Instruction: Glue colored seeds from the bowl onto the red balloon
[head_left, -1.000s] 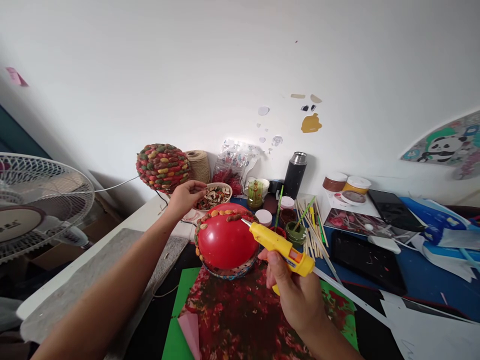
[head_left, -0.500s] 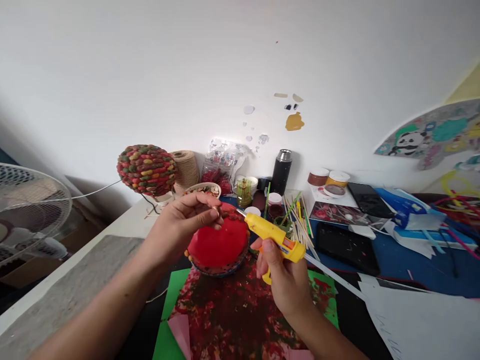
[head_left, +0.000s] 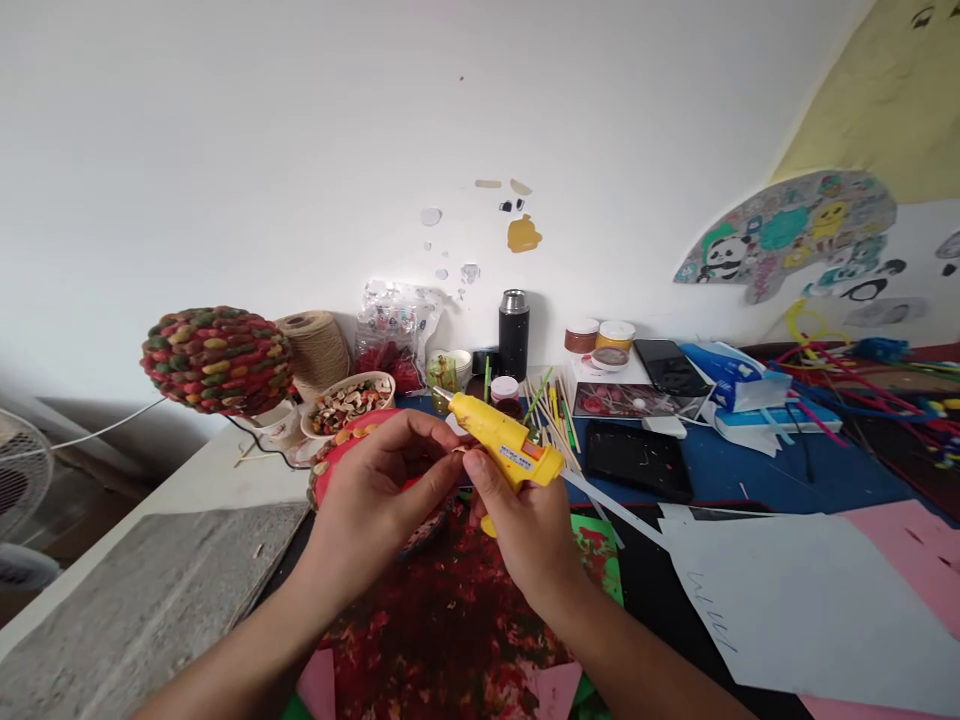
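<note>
My right hand (head_left: 529,530) grips a yellow hot glue gun (head_left: 499,435), its nozzle pointing up and left and a long whitish glue stick (head_left: 615,508) running out of its back. My left hand (head_left: 382,490) is closed in a pinch on a small pale shell piece (head_left: 460,449); the fingers hide most of it. The two hands meet, with the right thumb beside the pinched piece. Behind the left hand stands a red round object (head_left: 324,478) edged with painted shell-like pieces, largely covered. A paint-stained sheet (head_left: 450,620) lies below.
A bowl of shells (head_left: 349,405), a shell-covered ball-shaped lamp (head_left: 217,360) and a twine spool (head_left: 311,350) stand at the left. Behind the hands are a black flask (head_left: 514,335) and sticks (head_left: 551,410). A black tray (head_left: 637,460) and papers (head_left: 810,590) lie right.
My hands have come together, the left moving right toward the right hand's thumb. The view has turned to the right, and the left hand now covers much of the red object.
</note>
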